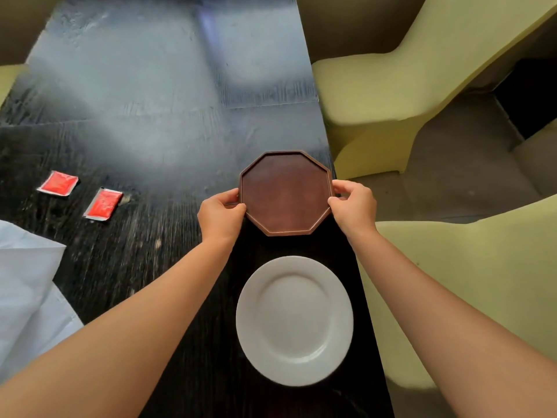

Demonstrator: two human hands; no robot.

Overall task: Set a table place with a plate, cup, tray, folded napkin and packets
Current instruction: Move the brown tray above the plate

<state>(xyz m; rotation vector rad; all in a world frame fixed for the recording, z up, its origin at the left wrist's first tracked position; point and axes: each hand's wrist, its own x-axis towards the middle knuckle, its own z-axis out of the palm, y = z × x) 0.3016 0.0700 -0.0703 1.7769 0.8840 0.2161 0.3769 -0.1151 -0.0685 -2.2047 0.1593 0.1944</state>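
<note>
1. In the head view, a dark wooden table (144, 122) with a glossy, streaked top filled the left and middle of the picture, its right edge running down past the tray and plate.
2. A brown octagonal tray (285, 193) lay near the table's right edge, on the far side of the plate from the person. Whether it rested flat on the table or was lifted slightly could not be told.
3. The left hand (221, 215) gripped the tray's left rim, thumb on top of the edge and fingers curled beneath it.
4. The right hand (354, 205) pinched the tray's right rim in the same way, thumb and forefinger closed on the edge.
5. A white round plate (294, 320) sat on the table nearer the person, just below the tray and apart from it, between the two forearms.
6. Two red packets lay flat on the table well to the left of the tray: the far packet (58, 183) and the near packet (103, 204), close together but not touching.
7. A white napkin (27, 294) lay spread at the left edge, partly out of the frame.
8. Pale yellow-green upholstered chairs (391, 82) stood beside the table on the right.
</note>
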